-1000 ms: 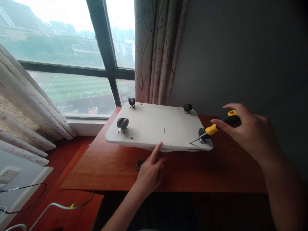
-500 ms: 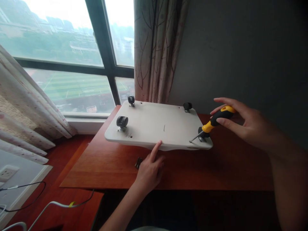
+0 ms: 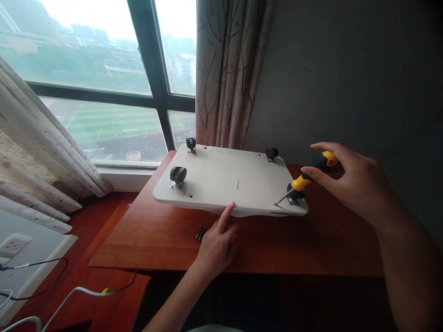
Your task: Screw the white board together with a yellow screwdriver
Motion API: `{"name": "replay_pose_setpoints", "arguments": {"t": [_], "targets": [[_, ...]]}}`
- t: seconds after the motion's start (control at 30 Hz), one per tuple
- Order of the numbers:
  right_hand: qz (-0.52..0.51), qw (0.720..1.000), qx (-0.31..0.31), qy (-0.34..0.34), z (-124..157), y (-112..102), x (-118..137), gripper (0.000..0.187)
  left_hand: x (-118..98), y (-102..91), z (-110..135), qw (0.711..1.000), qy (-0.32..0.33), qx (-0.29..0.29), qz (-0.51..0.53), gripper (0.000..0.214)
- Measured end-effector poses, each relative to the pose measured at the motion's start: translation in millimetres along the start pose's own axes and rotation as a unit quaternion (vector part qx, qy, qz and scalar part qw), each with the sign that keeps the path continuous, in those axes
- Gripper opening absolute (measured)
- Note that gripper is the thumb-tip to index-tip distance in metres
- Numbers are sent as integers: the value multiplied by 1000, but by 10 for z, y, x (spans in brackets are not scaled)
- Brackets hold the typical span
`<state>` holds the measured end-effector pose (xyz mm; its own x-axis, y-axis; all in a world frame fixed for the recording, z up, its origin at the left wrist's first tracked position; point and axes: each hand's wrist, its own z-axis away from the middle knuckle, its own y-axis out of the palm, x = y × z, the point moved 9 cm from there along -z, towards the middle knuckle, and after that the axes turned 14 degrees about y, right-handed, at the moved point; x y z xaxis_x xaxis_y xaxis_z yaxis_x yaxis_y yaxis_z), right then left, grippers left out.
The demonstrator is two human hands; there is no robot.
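A white board (image 3: 214, 177) lies on the table with a black caster (image 3: 178, 175) near its front left corner and others at the remaining corners. My right hand (image 3: 349, 177) grips a yellow and black screwdriver (image 3: 313, 170), thumb on one side of the handle and fingers on the other. The slanted shaft meets the board at a hole or screw near the front right caster (image 3: 295, 193); the handle partly covers that caster. My left hand (image 3: 218, 240) has its index finger stretched out onto the board's front edge, its other fingers curled loosely.
Several screws (image 3: 200, 233) lie on the brown wooden table (image 3: 138, 244), just left of my left hand. A window (image 3: 104, 124) and curtains (image 3: 228, 74) stand behind. Cables (image 3: 72, 293) run along the lower left, near a wall socket (image 3: 14, 246).
The fingers of my right hand have shifted around the screwdriver handle, which has turned a little. My left hand keeps its place on the board edge. The whole view has moved slightly.
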<state>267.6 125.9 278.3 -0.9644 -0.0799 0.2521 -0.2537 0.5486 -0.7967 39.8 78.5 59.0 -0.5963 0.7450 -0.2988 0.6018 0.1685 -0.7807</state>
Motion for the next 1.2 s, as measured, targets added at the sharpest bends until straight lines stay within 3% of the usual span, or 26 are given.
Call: {"name": "replay_pose_setpoints", "arguments": {"t": [0.5, 0.67, 0.83, 0.97, 1.07, 1.2], "targets": [[9, 999, -38, -2, 65, -23, 41, 44, -6, 4, 10, 1000, 0, 7, 10, 20], [38, 996, -77, -29, 161, -211, 33, 43, 13, 5, 12, 999, -6, -1, 39, 24], [-19, 989, -147, 29, 385, -404, -183, 45, -18, -104, 38, 992, 14, -73, 99, 27], [-128, 983, -94, 94, 596, -241, -388, 41, 35, -289, 130, 988, -3, -99, 119, 27], [-190, 973, -32, 126, 758, 3, -497, 38, 200, -357, 233, 990, -52, -39, 122, 26], [-234, 957, 28, 166, 981, 373, -642, 37, 416, -423, 363, 995, -76, 54, 30, 20]]}}
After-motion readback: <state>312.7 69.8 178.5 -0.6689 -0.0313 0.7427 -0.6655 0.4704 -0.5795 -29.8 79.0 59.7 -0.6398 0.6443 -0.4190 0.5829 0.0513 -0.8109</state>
